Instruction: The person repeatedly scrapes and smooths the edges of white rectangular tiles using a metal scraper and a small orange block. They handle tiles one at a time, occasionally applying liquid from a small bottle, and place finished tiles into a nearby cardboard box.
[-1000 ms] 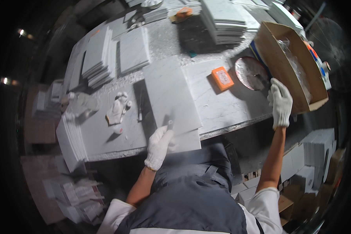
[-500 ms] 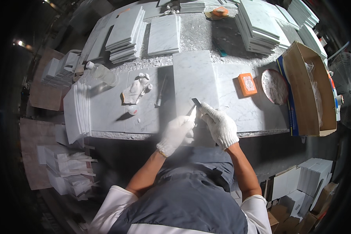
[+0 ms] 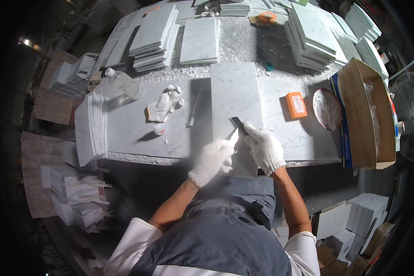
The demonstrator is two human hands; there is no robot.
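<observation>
Both of my hands wear white knit gloves and meet over the near part of a long grey-white marble tile [image 3: 234, 92]. My left hand [image 3: 210, 161] is closed on a pale pointed blade-like tool [image 3: 234, 137], its tip upward. My right hand [image 3: 265, 149] grips a dark flat strip [image 3: 237, 122], perhaps a scraper, which sticks out past the thumb toward the upper left. The two tools are close together; whether they touch I cannot tell. The glove fingers hide their lower ends.
Left of the tile lie a spare glove [image 3: 163, 106], a thin stick-like tool [image 3: 195, 106] and a clear bottle [image 3: 125, 84]. To the right are an orange box [image 3: 296, 105], a dish of white paste [image 3: 327, 108] and a cardboard carton [image 3: 356, 103]. Tile stacks [image 3: 154, 39] stand behind.
The view has shifted slightly, moving the bench rightward in the picture. Both hands still hold the same tools; the dark strip now sits a little farther above the pale blade.
</observation>
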